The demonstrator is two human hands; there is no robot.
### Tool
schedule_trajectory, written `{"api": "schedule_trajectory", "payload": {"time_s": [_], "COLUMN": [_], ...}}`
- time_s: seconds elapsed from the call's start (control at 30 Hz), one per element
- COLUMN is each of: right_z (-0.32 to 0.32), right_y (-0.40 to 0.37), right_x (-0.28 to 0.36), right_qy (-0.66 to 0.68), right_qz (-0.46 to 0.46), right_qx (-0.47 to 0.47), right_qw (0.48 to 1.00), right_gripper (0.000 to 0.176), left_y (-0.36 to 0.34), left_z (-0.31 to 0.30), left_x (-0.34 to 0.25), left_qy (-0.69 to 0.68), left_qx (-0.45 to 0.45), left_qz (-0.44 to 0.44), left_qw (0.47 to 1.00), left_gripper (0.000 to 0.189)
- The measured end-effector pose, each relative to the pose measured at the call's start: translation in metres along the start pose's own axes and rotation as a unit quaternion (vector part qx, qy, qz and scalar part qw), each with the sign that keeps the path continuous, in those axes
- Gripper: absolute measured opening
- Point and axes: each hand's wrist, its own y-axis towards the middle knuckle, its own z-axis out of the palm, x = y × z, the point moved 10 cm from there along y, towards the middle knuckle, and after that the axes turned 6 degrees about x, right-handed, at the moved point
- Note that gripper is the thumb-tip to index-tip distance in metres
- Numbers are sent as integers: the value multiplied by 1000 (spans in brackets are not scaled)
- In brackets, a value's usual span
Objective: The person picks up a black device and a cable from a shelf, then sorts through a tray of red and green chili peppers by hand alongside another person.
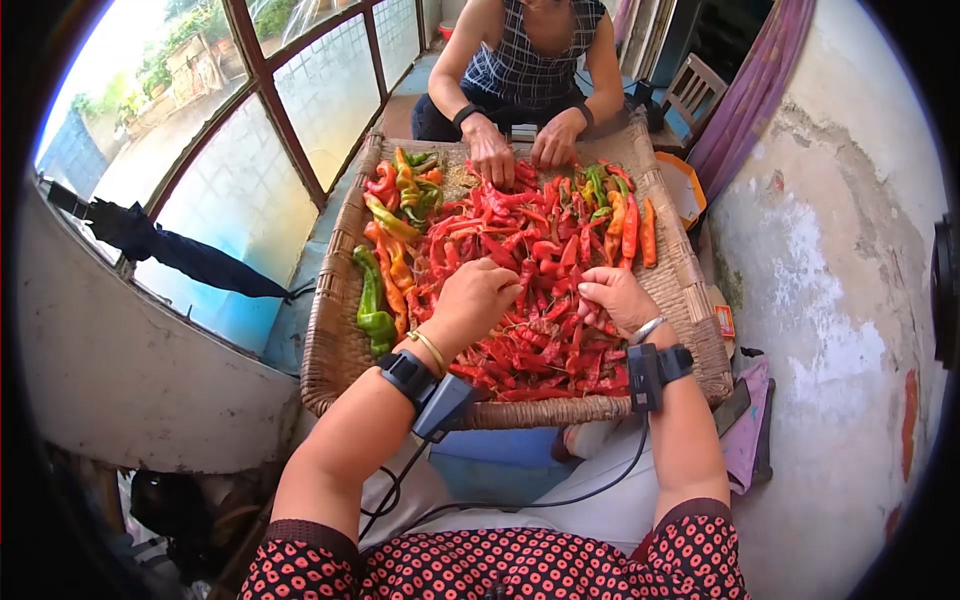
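A large woven tray (689, 290) holds a heap of red chili peppers (535, 245). Over the left-centre of the heap is my left hand (474, 300), its fingers pinched together; whatever they may hold is hidden. To the right, my right hand (617, 300) has thumb and fingers closed at the heap, and what is between them is too small to make out. Green peppers (372, 310) and orange ones lie along the tray's left side. More orange peppers (648, 233) are at the right.
Across the tray a co-worker (530, 60) has both hands in the far peppers. A dark folded umbrella (210, 262) hangs by the windows on the left. An orange-rimmed container (682, 188) stands beyond the tray's right edge, near a rough wall (820, 250).
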Motion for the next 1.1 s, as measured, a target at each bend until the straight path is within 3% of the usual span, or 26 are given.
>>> {"api": "schedule_trajectory", "payload": {"time_s": [0.13,0.2,0.27,0.3,0.33,0.37,0.4,0.47,0.57,0.6,0.67,0.77,0.87,0.93,0.97,1.0,1.07,1.1], "right_z": [-6,-32,-46,-47,-48,-27,-18,5,8,9,-6,-22,-33,-62,-62,-65,-55,-34], "right_y": [5,0,3,8,15,20,20,25,28,25,14,5,5,-13,-8,-5,3,9], "right_x": [4,31,18,9,-1,-3,-13,-17,-16,-9,0,14,25,44,41,36,24,21], "right_qy": [4,251,257,18,-222,-312,-360,-489,-548,-548,-301,-114,-20,217,174,176,-105,-108], "right_qz": [-3,-180,-172,-120,-61,-74,-42,-65,-45,-45,-13,-59,-93,-249,-233,-237,-109,-79], "right_qx": [15,-94,-134,-147,-150,-72,-59,1,8,7,-21,-28,-52,-238,-211,-214,-221,-137], "right_qw": [1000,946,942,982,962,944,930,870,835,835,953,991,994,913,933,931,963,982], "right_gripper": [12,22,28,28,29,31,30,27,21,21,16,11,21,34,45,45,43,43], "left_y": [-4,-3,-4,-3,-2,-4,-4,-6,-5,-5,-4,-8,-8,-9,-9,-7,-5,-6], "left_z": [-2,0,-1,-1,-1,3,4,12,21,20,23,27,28,29,30,31,34,39], "left_x": [5,0,-3,2,6,13,15,30,42,46,52,56,53,52,53,54,49,46], "left_qy": [6,-45,-95,-157,-216,-318,-319,-474,-515,-535,-531,-511,-491,-503,-501,-507,-514,-522], "left_qx": [2,3,0,-4,-8,14,14,-4,-26,-47,-44,-37,-19,-10,-9,-14,-8,15], "left_qz": [-13,8,26,4,-17,-103,-106,-160,-151,-139,-151,-174,-190,-191,-190,-175,-156,-159], "left_qw": [1000,999,995,988,976,942,942,866,843,832,833,841,850,843,844,844,844,838], "left_gripper": [17,16,15,13,12,12,12,11,9,8,8,8,9,8,8,8,9,9]}}
